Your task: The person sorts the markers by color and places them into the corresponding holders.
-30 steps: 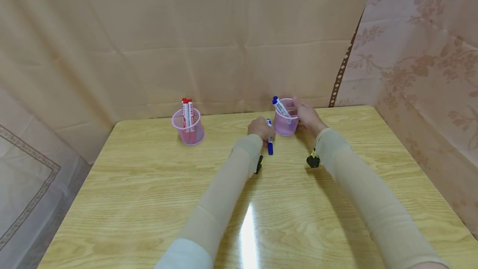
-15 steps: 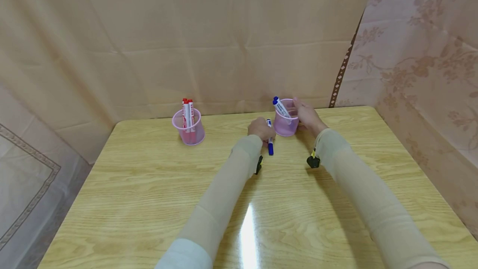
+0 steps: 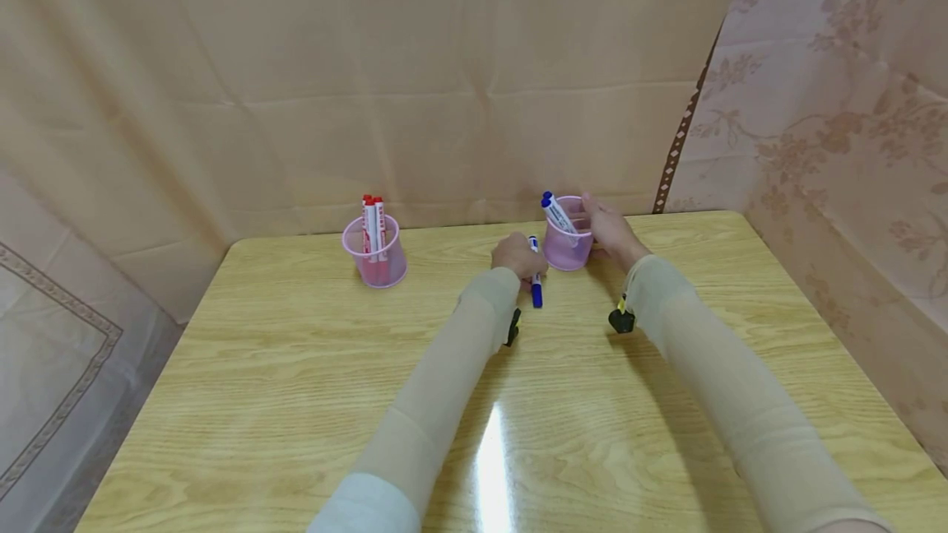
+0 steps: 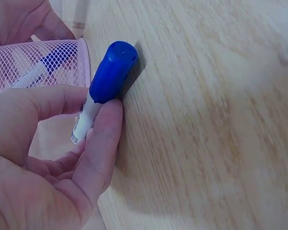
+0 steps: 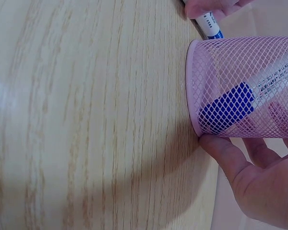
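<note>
A blue-capped whiteboard marker [image 3: 536,294] lies on the table, pinched between the thumb and fingers of my left hand [image 3: 516,256]. Its blue cap [image 4: 111,76] points toward the viewer's side of the table. Just right of it stands a pink mesh pen holder [image 3: 564,255], upright. My right hand [image 3: 613,234] grips this holder from its right side, thumb near the rim. Blue-ended markers [image 3: 557,214] lean left inside the holder; in the right wrist view, one blue end [image 5: 228,108] shows through the mesh near the base.
A second pink mesh pen holder [image 3: 388,270] stands at the back left with red-ended markers [image 3: 374,229] in it. The wood-grain table [image 3: 296,401] runs back to a beige curtain [image 3: 415,89]. A flowered cloth [image 3: 852,122] hangs at the right.
</note>
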Tool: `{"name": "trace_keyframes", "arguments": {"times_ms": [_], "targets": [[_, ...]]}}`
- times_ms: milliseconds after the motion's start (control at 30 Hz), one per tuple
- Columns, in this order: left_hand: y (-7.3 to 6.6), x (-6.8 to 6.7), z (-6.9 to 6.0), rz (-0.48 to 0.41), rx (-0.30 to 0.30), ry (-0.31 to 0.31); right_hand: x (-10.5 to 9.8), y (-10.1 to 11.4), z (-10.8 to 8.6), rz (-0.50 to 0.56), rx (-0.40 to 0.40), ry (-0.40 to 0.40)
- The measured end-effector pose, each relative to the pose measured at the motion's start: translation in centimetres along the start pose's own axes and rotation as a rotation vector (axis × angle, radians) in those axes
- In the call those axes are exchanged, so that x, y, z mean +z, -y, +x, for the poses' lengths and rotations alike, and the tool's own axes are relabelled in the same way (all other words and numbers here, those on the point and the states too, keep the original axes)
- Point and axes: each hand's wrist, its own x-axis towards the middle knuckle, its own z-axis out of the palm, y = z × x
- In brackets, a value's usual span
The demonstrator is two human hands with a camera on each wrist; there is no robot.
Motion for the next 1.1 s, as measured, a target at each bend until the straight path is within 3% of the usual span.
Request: {"name": "trace_keyframes", "arguments": {"times_ms": [333,633,1100], "targets": [[-0.2,-0.2,-0.5,0.025,0.003,0.018,-0.2,-0.2,0.6,0.016,0.024,0.013],[-0.4,-0.9,-0.8,0.04,0.009,0.036,0.1,0.0,0.1,0.006,-0.005,-0.004],[-0.4,-1.4,-1.3,-0.019,0.004,0.037,-0.1,-0.2,0.4,-0.03,-0.004,-0.011]]}}
